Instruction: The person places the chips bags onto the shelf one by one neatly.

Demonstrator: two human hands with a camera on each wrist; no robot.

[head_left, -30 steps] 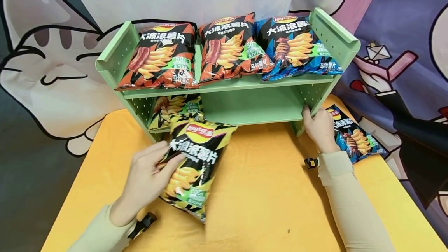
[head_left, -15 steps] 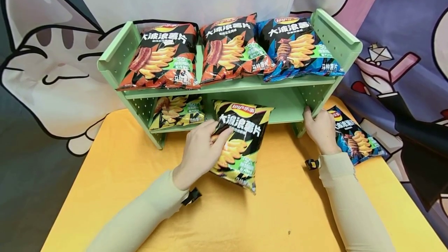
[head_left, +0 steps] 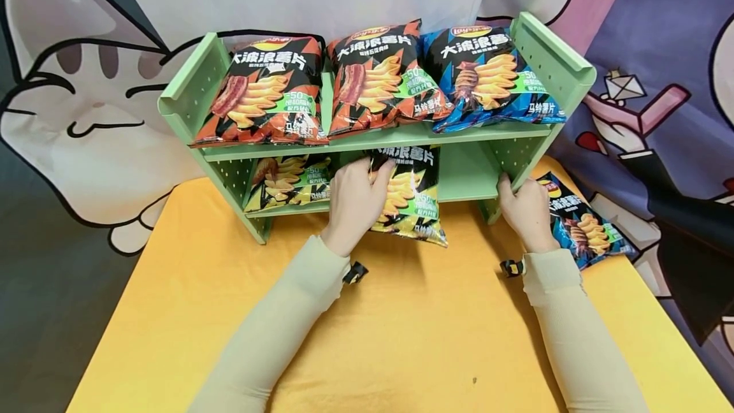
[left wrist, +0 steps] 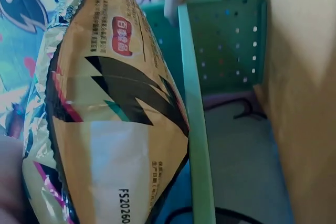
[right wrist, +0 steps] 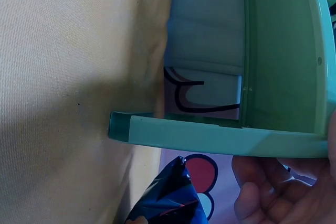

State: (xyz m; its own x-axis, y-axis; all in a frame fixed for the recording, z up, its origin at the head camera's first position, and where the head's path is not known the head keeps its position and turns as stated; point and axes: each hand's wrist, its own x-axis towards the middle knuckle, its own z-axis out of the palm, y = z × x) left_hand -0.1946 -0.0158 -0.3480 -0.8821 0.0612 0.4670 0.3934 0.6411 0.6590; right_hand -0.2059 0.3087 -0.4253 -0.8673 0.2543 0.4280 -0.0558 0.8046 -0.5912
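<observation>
My left hand (head_left: 357, 201) grips a yellow-and-black chip bag (head_left: 414, 199) by its left side, its top edge under the upper board of the green shelf (head_left: 367, 143). Its back, with printed text, fills much of the left wrist view, where the bag (left wrist: 121, 93) lies against the shelf's edge (left wrist: 193, 114). My right hand (head_left: 524, 212) holds the shelf's right side panel low down. In the right wrist view the fingers of that hand (right wrist: 278, 190) lie along the panel's outer side. Another yellow bag (head_left: 292, 183) lies on the lower board at left, partly hidden.
On the upper board sit two red-and-black chip bags (head_left: 260, 94) and a blue one (head_left: 493, 78). A further blue bag (head_left: 590, 228) lies on the yellow tablecloth (head_left: 413, 330), right of the shelf. Behind stands a cartoon-printed backdrop (head_left: 86, 113).
My left hand has carried the yellow-and-black bag right and away from me, from in front of the lower left bag to the middle of the lower board. The right hand has stayed put.
</observation>
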